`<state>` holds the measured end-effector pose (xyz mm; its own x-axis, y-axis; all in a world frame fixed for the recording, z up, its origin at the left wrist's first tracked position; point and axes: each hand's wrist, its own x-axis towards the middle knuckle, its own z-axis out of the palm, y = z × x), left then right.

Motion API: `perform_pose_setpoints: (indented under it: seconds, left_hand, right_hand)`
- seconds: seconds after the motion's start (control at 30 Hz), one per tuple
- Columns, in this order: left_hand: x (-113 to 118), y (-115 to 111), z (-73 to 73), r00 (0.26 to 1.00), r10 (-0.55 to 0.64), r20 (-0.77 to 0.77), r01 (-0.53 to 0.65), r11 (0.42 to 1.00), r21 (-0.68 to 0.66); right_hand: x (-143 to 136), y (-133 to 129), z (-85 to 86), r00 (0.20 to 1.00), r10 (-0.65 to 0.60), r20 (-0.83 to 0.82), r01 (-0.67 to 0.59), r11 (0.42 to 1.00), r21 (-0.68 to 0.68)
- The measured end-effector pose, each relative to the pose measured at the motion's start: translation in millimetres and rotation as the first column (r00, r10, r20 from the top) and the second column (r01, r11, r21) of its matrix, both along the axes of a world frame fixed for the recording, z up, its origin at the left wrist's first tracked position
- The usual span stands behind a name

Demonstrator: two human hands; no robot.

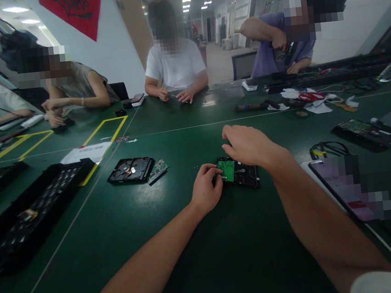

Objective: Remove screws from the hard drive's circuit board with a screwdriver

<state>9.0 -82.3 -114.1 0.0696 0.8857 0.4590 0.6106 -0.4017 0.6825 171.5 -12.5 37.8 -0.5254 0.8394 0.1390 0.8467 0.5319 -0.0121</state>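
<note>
While the left hand [207,187], fingers bunched, touches the green circuit board [227,170] on the hard drive [248,175] on the table [70,250], the right hand [249,144] arches over it, fingers curled; whether either grips anything cannot be told.

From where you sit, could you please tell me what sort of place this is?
Probably an electronics workroom: a shared green table, a green circuit board, and what looks like a hard drive.
</note>
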Motion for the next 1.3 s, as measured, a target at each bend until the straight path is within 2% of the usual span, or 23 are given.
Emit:
perform_pose_setpoints:
  seconds: [0.13,0.33,0.6,0.9,1.3]
  left_hand:
    - [-0.4,1.0,-1.4,1.0,-0.002,-0.004,0.002,1.0,-0.002]
    - [-0.4,1.4,-3.2,1.0,-0.005,-0.009,0.005,1.0,0.016]
    - [-0.2,1.6,-3.7,1.0,-0.011,-0.007,0.011,1.0,0.019]
    - [-1.0,1.4,-4.7,1.0,-0.013,0.006,0.013,1.0,0.01]
    - [-1.2,1.9,-5.1,1.0,-0.018,0.001,0.018,1.0,0.009]
  right_hand:
    - [0.7,-0.4,0.4,0.996,0.079,-0.034,-0.08,0.997,-0.012]
    - [-1.2,-2.0,2.4,1.0,-0.006,0.008,0.006,1.0,0.003]
    - [-2.4,-1.0,-0.8,0.992,0.09,-0.089,-0.093,0.995,-0.035]
    - [3.5,5.0,2.0,0.993,0.037,-0.115,-0.043,0.998,-0.05]
    - [3.8,11.9,-4.6,0.953,0.142,-0.267,-0.175,0.979,-0.107]
